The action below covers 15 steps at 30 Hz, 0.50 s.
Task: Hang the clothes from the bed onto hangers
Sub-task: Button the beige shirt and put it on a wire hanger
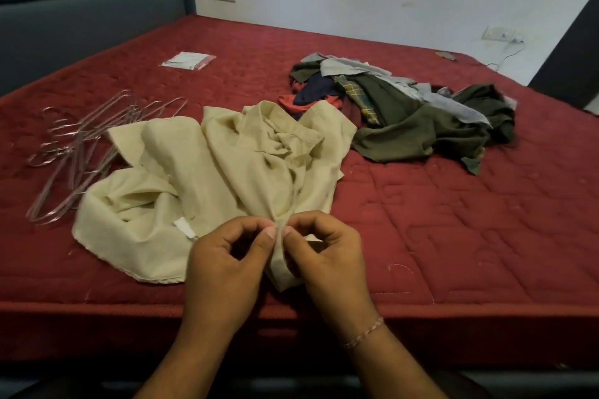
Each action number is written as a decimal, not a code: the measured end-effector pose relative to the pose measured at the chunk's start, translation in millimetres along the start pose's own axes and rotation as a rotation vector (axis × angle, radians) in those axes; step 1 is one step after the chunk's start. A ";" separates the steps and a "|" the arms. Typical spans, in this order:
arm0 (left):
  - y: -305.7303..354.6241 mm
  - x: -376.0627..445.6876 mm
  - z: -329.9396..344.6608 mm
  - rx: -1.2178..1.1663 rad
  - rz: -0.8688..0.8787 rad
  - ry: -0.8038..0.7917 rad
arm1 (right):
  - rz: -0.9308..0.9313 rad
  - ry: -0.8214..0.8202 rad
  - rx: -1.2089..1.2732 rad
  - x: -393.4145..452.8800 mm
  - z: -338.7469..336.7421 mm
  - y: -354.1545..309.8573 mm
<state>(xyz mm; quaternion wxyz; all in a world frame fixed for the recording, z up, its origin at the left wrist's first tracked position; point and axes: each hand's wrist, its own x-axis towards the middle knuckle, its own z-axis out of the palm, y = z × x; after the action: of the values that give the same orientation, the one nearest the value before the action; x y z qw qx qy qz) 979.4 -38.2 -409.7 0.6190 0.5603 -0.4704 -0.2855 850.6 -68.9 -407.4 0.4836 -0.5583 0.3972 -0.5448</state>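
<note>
Both hands pinch the front edge of a crumpled cream cotton shirt point(207, 168) on the red quilted bed point(453, 204).

Head view: left hand point(227, 269) and right hand point(327, 256) fingers point(270, 232) curl onto the placket at the bed's near edge; collar lies farther away, sleeve toward the silver wire hangers point(81, 146).

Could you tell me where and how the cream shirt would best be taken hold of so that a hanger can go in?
Probably at the collar, which lies open at the far end of the cream shirt. Come from above and behind it, one hand per shoulder. Both the left hand and the right hand now pinch the near front edge, away from the neck opening. The wire hangers lie to its left.
</note>
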 end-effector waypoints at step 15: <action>6.0 38.8 20.9 -0.271 -0.269 -0.417 | 0.025 0.030 0.046 13.9 -34.2 -7.9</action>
<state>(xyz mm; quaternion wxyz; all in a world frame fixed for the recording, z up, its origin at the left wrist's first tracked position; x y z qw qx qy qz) 974.8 -80.1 -395.2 0.5348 0.4591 -0.4664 -0.5344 817.3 -84.3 -398.7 0.4971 -0.5338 0.3989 -0.5558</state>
